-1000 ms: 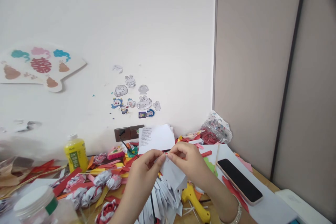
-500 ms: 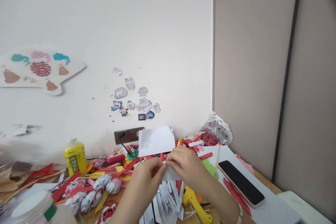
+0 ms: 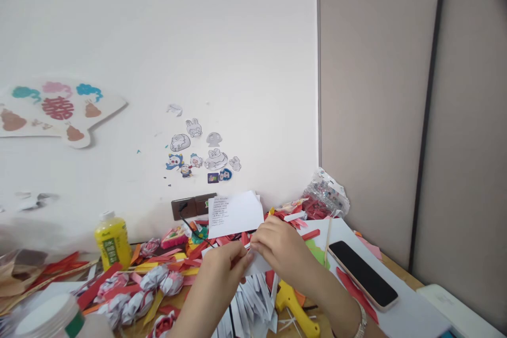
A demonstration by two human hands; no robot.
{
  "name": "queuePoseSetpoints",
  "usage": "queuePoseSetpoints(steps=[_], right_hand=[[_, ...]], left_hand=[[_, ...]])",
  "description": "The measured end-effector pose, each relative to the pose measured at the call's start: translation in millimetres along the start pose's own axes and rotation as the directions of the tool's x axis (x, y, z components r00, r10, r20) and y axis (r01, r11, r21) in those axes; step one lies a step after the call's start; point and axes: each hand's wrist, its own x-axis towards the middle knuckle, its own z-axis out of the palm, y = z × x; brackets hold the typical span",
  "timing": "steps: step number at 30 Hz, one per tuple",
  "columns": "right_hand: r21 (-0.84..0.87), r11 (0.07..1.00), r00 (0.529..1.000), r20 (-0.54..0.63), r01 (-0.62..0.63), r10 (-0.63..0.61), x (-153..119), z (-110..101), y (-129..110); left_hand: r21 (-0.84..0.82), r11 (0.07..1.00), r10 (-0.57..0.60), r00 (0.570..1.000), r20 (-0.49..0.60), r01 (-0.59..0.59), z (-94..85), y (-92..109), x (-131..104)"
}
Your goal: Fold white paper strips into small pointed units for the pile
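Both my hands are close together over the middle of the table, pinching a small piece of white paper (image 3: 258,264) between them. My left hand (image 3: 226,266) is closed, thumb against the fingers at the paper's left edge. My right hand (image 3: 277,245) is closed on the paper from the right, and its fingers hide part of it. Below them lies a pile of folded white paper strips (image 3: 251,301). A yellow glue gun (image 3: 297,309) rests just right of the pile, partly behind my right forearm.
Crumpled paper flowers (image 3: 137,296) and red and yellow paper scraps spread to the left. A yellow bottle (image 3: 113,240) and a white-lidded jar (image 3: 49,317) stand there. At right a phone (image 3: 363,274) lies on white paper. A written sheet (image 3: 235,215) leans against the wall.
The view has shifted slightly. My left hand's fingers have moved a little on the paper, while my right hand stays almost where it was.
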Motion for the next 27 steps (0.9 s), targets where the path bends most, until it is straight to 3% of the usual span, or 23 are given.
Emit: queuePoseSetpoints(steps=[4, 7, 9, 13, 17, 23, 27], right_hand=[[-0.115, 0.986, 0.992, -0.032, 0.118, -0.123, 2, 2, 2], [-0.135, 0.985, 0.973, -0.193, 0.103, -0.128, 1, -3, -2], [-0.147, 0.986, 0.954, -0.276, 0.083, -0.121, -1, -8, -6], [-0.139, 0.979, 0.971, -0.167, 0.151, -0.173, -4, -13, -7], [-0.079, 0.986, 0.979, -0.126, 0.148, -0.158, -4, -8, -2], [0.153, 0.987, 0.963, -0.270, 0.058, -0.015, -2, -2, 0], [0.368, 0.927, 0.937, -0.294, -0.071, 0.188, 0, 0, -4]], left_hand=[[-0.009, 0.999, 0.043, 0.998, 0.047, -0.042, -1.9, 0, 0], [-0.088, 0.996, -0.001, 0.998, -0.063, -0.004, -2.7, -4, 1], [-0.285, 0.957, -0.093, 0.986, -0.140, 0.050, -3.4, -9, 3], [-0.742, 0.665, -0.215, 0.973, -0.088, 0.080, -4.0, -15, 8], [-0.853, 0.514, -0.242, 0.969, -0.047, 0.087, -2.7, -6, 4], [-0.893, 0.444, -0.242, 0.969, -0.043, 0.071, -3.5, 9, -5], [-0.922, 0.379, -0.265, 0.964, -0.022, 0.083, -1.7, 8, -1]])
